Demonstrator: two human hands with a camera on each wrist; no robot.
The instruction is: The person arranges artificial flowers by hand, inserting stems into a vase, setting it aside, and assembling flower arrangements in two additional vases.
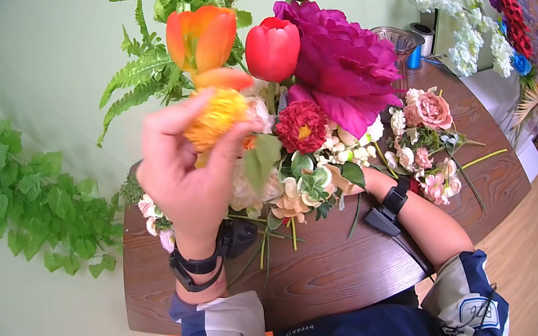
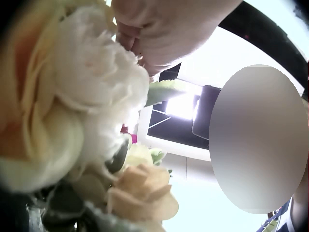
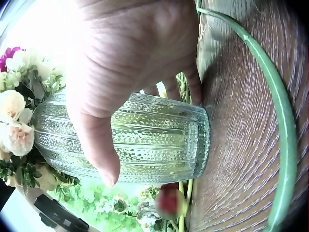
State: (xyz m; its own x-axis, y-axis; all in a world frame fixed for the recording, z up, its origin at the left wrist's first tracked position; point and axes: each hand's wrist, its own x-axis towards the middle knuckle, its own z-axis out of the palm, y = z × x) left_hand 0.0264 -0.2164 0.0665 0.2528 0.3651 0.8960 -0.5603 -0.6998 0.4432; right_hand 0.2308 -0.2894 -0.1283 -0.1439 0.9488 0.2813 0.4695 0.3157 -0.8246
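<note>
My left hand (image 1: 178,158) is raised at the left of the arrangement, thumb and fingers pinching a yellow flower (image 1: 216,116) that looks blurred. Low down, my right hand (image 3: 140,58) grips the ribbed clear glass vase (image 3: 154,137) round its side; in the head view blooms hide most of that hand. From the vase rise an orange tulip (image 1: 201,37), a red tulip (image 1: 272,50), a big magenta peony (image 1: 343,56), a dark red flower (image 1: 302,125) and fern fronds (image 1: 140,76). A white flower (image 2: 99,77) and a peach rose (image 2: 142,191) fill the left wrist view.
Loose pink and white flowers (image 1: 426,109) and cut stems lie on the dark wooden table (image 1: 342,262). Behind stand a glass container (image 1: 397,40) and a blue spool (image 1: 415,58). Ivy (image 1: 7,176) hangs at the left; white blossom branches (image 1: 468,42) stand at the right.
</note>
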